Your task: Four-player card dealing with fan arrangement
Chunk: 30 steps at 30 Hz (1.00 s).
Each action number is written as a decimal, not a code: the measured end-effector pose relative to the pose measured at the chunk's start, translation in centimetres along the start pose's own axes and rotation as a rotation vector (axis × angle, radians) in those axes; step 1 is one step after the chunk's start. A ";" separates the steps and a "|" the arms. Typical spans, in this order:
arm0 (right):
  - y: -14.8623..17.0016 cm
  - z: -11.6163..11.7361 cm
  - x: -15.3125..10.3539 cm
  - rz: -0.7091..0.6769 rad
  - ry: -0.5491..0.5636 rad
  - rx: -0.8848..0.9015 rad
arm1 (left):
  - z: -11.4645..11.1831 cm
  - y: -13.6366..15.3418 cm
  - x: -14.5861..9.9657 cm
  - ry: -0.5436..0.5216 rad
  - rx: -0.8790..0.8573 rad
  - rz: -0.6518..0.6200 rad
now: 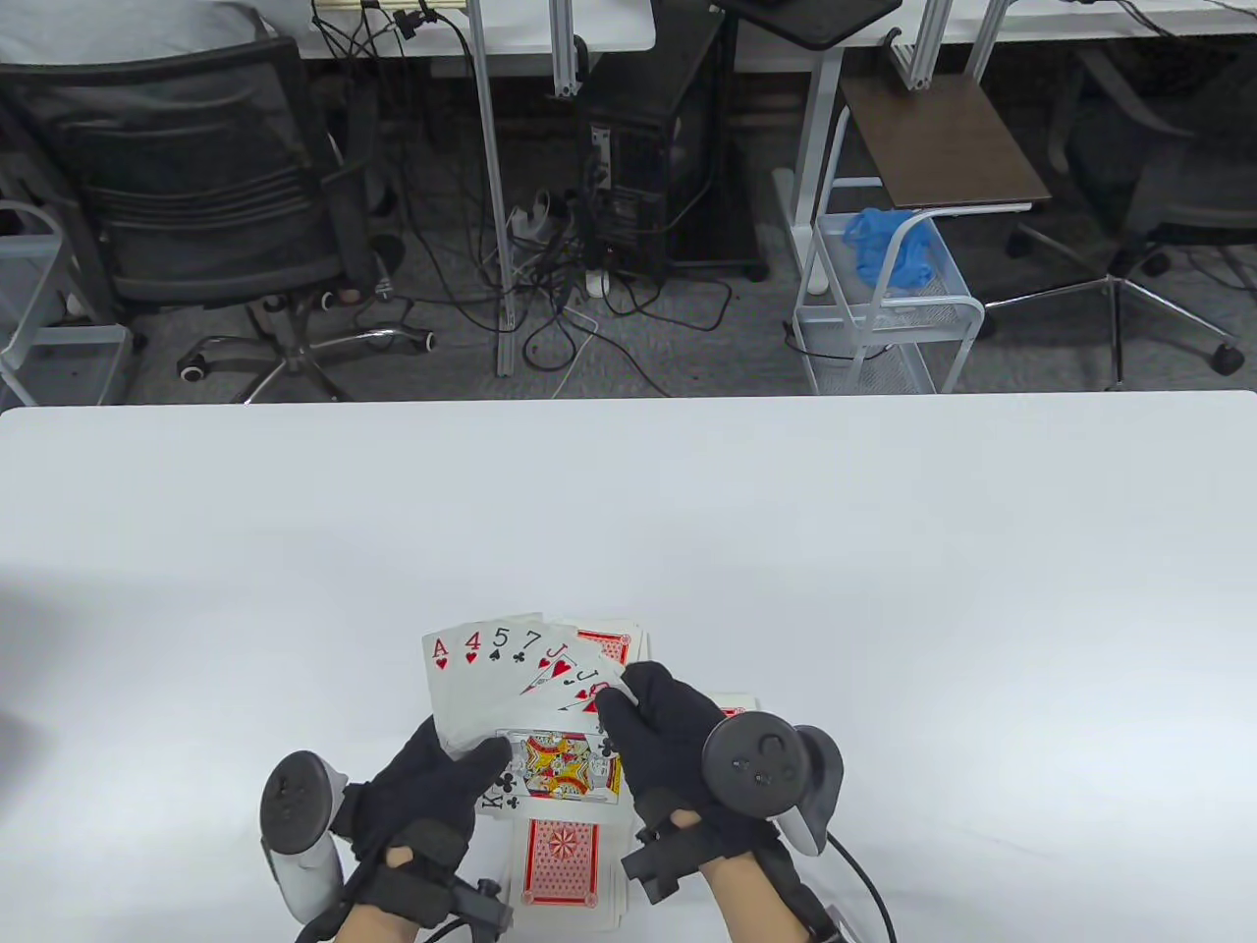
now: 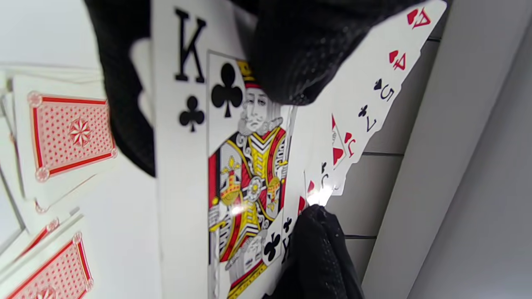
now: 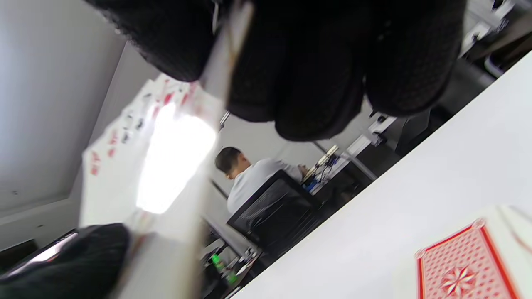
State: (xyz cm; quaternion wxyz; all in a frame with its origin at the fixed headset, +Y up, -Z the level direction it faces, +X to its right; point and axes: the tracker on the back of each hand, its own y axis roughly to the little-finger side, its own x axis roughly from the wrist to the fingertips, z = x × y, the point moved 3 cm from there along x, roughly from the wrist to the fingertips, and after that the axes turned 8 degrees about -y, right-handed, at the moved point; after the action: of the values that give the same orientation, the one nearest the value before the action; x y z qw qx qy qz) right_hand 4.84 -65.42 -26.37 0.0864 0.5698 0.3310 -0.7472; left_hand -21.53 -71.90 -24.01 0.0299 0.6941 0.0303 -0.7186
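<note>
A face-up fan of cards [image 1: 501,668] showing ace, 4, 5, 7 and jacks is held low over the table's near edge. My left hand [image 1: 462,764] grips the fan's lower corner, thumb on top. The king of clubs [image 1: 555,768] lies across the front of the fan. My right hand [image 1: 621,709] pinches the king's right end, where it meets the fan. In the left wrist view the king [image 2: 245,174] fills the middle, the fan [image 2: 374,83] spreads to its right, and my thumb [image 2: 291,54] presses on it. The right wrist view shows my fingers [image 3: 299,62] closed on a card edge.
Face-down red-backed cards lie on the white table [image 1: 884,589]: a loose pile [image 1: 560,864] under my hands, some [image 1: 617,640] behind the fan, one [image 1: 735,703] by my right hand. Chairs, cables and a wire cart [image 1: 884,305] stand beyond the far edge. A seated person [image 3: 249,178] is far off.
</note>
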 end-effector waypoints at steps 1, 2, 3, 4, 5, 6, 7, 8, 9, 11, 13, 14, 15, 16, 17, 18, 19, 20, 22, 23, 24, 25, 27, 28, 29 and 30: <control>0.2 0.1 0.0 -0.005 -0.015 0.048 | 0.0 0.1 0.0 -0.002 -0.009 0.013; 0.4 0.2 0.0 0.012 -0.022 0.085 | 0.1 0.2 0.1 -0.004 -0.007 0.011; 0.6 0.3 -0.1 0.018 -0.018 0.097 | 0.2 0.1 0.1 -0.007 -0.003 0.007; 0.8 0.2 -0.2 0.022 0.003 0.071 | 0.3 0.0 0.1 -0.011 0.002 0.002; 0.8 0.2 -0.2 0.029 0.008 0.044 | 0.3 -0.1 0.1 -0.007 -0.002 0.001; 0.7 0.2 -0.1 0.035 -0.002 -0.012 | 0.3 -0.1 0.1 0.003 -0.022 0.001; 0.6 0.2 0.0 0.021 -0.011 -0.037 | 0.1 -0.1 0.1 0.003 -0.024 0.009; 0.5 0.2 0.2 0.011 -0.039 -0.011 | 0.1 0.0 0.1 -0.003 0.029 0.000; 0.6 0.2 0.3 0.010 -0.053 0.046 | 0.1 0.4 0.1 0.006 0.019 0.012; 0.9 -0.1 0.2 0.016 -0.046 0.159 | 0.1 0.4 0.1 0.003 -0.042 0.044; 0.3 -1.4 -0.5 -0.005 0.092 0.033 | 0.1 -0.6 0.3 0.006 0.160 -0.039; -0.2 -1.9 -0.6 -0.031 0.123 -0.052 | -0.1 -0.9 0.3 0.030 0.251 -0.074; -1.2 -2.4 -0.7 -0.072 0.141 -0.163 | -0.6 -1.5 0.3 0.069 0.386 -0.123; -1.9 -2.7 -0.8 -0.106 0.139 -0.221 | -0.9 -1.7 0.2 0.078 0.434 -0.140; -2.8 -3.0 -0.8 -0.163 0.127 -0.262 | -1.4 -1.7 0.1 0.092 0.419 -0.140; -3.3 -3.1 -0.8 -0.192 0.117 -0.261 | -1.8 -1.6 0.1 0.107 0.393 -0.132; -3.8 -3.2 -0.9 -0.204 0.118 -0.244 | -2.3 -1.7 -0.1 0.128 0.382 -0.133; -4.1 -3.2 -1.0 -0.212 0.120 -0.239 | -2.7 -1.8 -0.2 0.141 0.404 -0.145; -4.8 -3.0 -1.0 -0.255 0.088 -0.284 | -3.4 -2.0 -0.4 0.178 0.477 -0.176; -4.9 -2.9 -1.0 -0.250 0.083 -0.299 | -3.5 -2.0 -0.5 0.182 0.484 -0.181; -5.1 -2.7 -1.0 -0.249 0.078 -0.309 | -3.7 -1.9 -0.5 0.183 0.471 -0.178; -5.1 -2.7 -0.9 -0.258 0.069 -0.307 | -3.8 -1.9 -0.5 0.192 0.462 -0.171; -5.0 -2.7 -0.8 -0.301 0.034 -0.229 | -3.7 -1.4 -0.5 0.200 0.377 -0.126; -5.0 -2.7 -0.8 -0.313 0.024 -0.190 | -3.7 -1.3 -0.4 0.206 0.356 -0.113; -4.9 -2.8 -0.8 -0.320 0.023 -0.146 | -3.6 -1.1 -0.3 0.215 0.348 -0.097; -5.0 -2.9 -0.8 -0.332 0.026 -0.132 | -3.4 -1.0 -0.3 0.208 0.346 -0.090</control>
State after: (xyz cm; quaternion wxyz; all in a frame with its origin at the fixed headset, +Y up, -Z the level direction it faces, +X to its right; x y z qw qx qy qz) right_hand 4.91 -60.07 -24.02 -0.0052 0.5100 0.4697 -0.7206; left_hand -18.21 -70.65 -23.87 -0.1250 0.7574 -0.0595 -0.6381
